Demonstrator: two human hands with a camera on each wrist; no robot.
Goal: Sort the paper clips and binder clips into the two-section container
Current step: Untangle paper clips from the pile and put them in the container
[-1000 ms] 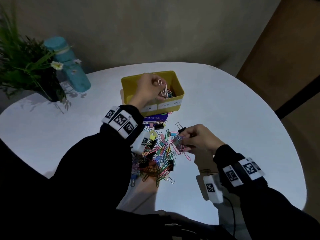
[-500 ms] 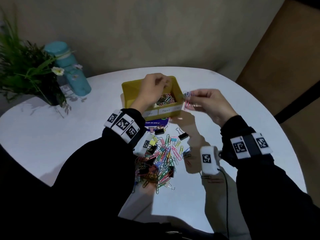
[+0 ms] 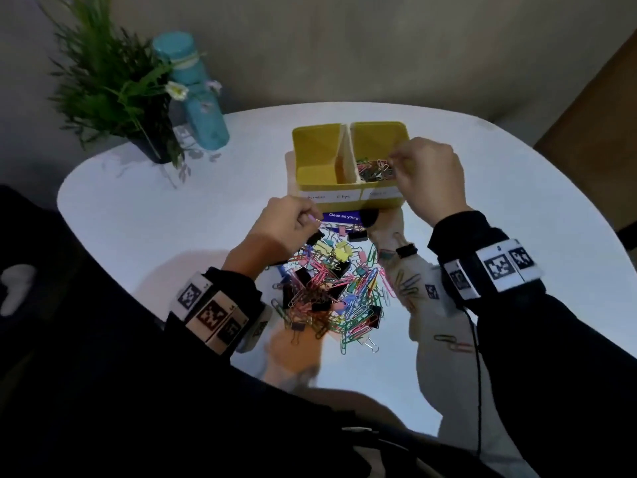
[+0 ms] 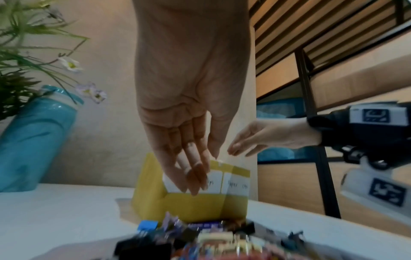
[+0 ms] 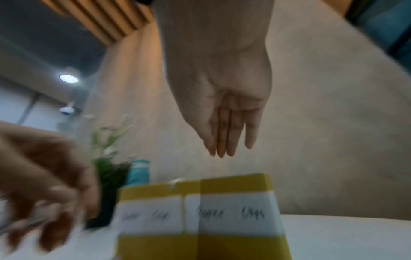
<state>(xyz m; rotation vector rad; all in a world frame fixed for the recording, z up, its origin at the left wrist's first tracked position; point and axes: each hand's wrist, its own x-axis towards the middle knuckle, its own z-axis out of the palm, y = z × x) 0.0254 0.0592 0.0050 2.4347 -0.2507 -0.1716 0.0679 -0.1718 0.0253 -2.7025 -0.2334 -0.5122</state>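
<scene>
The yellow two-section container (image 3: 348, 198) stands at the table's middle back, with paper labels on its front wall. Its right section holds coloured paper clips (image 3: 374, 169); its left section (image 3: 319, 160) looks empty. A mixed pile of paper clips and binder clips (image 3: 331, 288) lies in front of it. My right hand (image 3: 406, 163) hovers over the right section, fingers straight and holding nothing in the right wrist view (image 5: 233, 149). My left hand (image 3: 286, 229) hangs above the pile's far left edge, fingers extended downward and bare (image 4: 203, 172).
A potted plant (image 3: 113, 91) and a teal bottle (image 3: 196, 94) stand at the back left. A blue card (image 3: 341, 217) lies between container and pile. A few stray paper clips (image 3: 451, 343) lie right of the pile, under my right forearm.
My right hand carried clips from the pile up to the container's right section and opened there. My left hand withdrew from the container down toward the pile.
</scene>
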